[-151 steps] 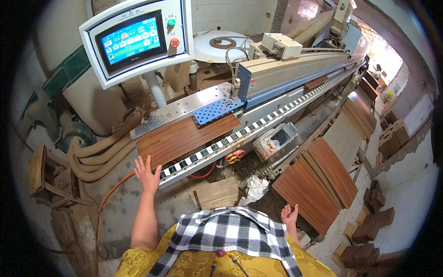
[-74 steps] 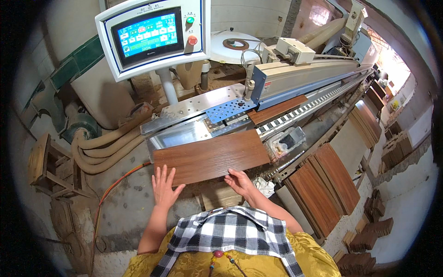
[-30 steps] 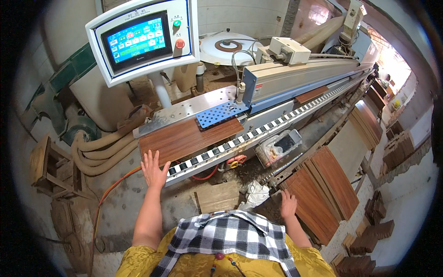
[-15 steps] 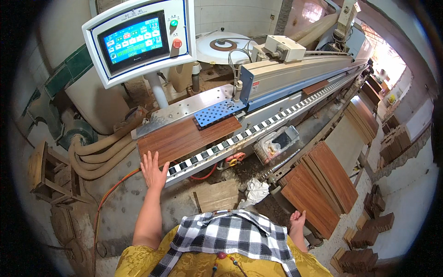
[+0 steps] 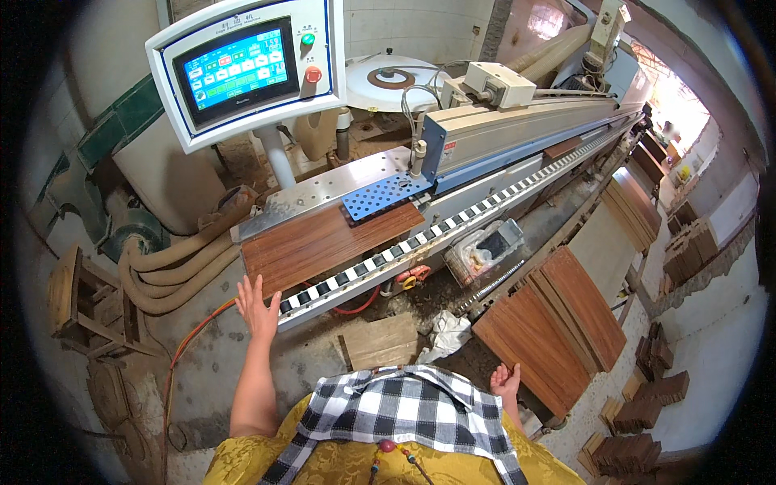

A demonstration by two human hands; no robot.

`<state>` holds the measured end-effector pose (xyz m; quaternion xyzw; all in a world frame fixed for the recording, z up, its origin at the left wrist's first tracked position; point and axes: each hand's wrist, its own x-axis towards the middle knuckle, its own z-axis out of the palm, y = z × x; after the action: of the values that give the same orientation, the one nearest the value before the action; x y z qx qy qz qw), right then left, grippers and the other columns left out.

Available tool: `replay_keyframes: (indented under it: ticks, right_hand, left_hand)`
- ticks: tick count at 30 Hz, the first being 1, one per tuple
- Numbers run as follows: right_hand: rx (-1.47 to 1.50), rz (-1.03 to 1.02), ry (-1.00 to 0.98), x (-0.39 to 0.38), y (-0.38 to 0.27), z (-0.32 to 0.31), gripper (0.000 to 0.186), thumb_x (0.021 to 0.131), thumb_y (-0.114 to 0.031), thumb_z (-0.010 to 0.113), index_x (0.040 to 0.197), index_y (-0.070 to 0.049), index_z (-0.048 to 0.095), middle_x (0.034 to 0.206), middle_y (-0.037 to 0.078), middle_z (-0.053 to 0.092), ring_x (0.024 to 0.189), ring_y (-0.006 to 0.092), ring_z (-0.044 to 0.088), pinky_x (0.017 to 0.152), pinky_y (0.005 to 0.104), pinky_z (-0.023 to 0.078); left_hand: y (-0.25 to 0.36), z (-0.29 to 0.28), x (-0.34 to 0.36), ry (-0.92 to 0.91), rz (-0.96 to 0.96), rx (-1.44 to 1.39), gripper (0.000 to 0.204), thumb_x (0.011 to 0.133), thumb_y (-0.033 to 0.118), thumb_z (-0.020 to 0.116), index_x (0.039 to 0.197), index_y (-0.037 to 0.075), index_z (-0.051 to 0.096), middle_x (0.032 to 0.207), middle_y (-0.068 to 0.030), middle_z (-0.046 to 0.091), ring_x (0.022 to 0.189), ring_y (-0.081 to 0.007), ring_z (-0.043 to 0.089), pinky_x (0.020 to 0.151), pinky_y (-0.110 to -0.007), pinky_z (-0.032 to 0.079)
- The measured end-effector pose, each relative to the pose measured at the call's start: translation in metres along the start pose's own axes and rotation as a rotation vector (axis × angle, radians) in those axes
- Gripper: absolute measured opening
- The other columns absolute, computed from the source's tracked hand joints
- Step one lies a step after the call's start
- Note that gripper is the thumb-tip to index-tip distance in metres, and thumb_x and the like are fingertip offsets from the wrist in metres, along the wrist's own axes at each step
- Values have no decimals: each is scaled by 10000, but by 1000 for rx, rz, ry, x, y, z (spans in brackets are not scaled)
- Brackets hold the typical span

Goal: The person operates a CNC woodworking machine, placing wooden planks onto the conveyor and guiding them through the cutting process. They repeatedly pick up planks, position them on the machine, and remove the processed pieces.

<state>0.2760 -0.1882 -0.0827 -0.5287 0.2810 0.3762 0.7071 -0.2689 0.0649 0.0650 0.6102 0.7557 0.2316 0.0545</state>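
A reddish-brown wood-grain panel (image 5: 315, 249) lies on the feed end of a long edge-banding machine (image 5: 517, 133), its far right part under a blue perforated plate (image 5: 384, 196). At the panel's near left corner is my left hand (image 5: 260, 309), fingers spread and holding nothing; whether the fingertips touch the edge I cannot tell. On my right, a second wood-grain panel (image 5: 533, 347) lies on top of a low stack. My right hand (image 5: 506, 380) is at its near left edge with fingers curled against it; the fingers' undersides are partly hidden.
A control screen (image 5: 236, 71) stands at the far left above ribbed hoses (image 5: 174, 263). A roller track (image 5: 428, 234) runs along the machine's near side. Below it are a plastic box (image 5: 485, 250), a white crumpled bag (image 5: 447, 335) and a board (image 5: 380, 341). More panel stacks (image 5: 634, 457) line the right.
The top panel on the right stack has slid left along with my right hand. My left hand has shifted slightly left and down, off the machine panel's corner.
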Motion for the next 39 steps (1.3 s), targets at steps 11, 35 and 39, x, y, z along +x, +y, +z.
replay_keyframes:
  ticks: [11,35,39]
  right_hand:
    - [124,-13,51,15,-12,-19,519,766,-553,657,941,-77,543,795,23,594,732,144,577,663,287,454]
    - [342,-54,169,71,-46,-85,516,698,-573,711,758,-92,536,678,20,511,624,162,506,607,279,480]
    - [407,-34,85,67,-52,-85,438,727,-498,729,782,-94,569,699,20,556,636,153,526,592,278,480]
  left_hand:
    - [-6,2,2,-6,-27,-44,623,822,357,633,1366,151,409,1471,-111,289,1382,-301,187,1115,-480,110]
    - [120,53,23,-63,70,13,706,818,372,616,1400,99,324,1422,-169,358,1372,-313,215,1107,-532,44]
    - [132,61,28,-135,148,-132,666,838,346,591,1399,105,326,1436,-160,336,1385,-320,172,1108,-523,36]
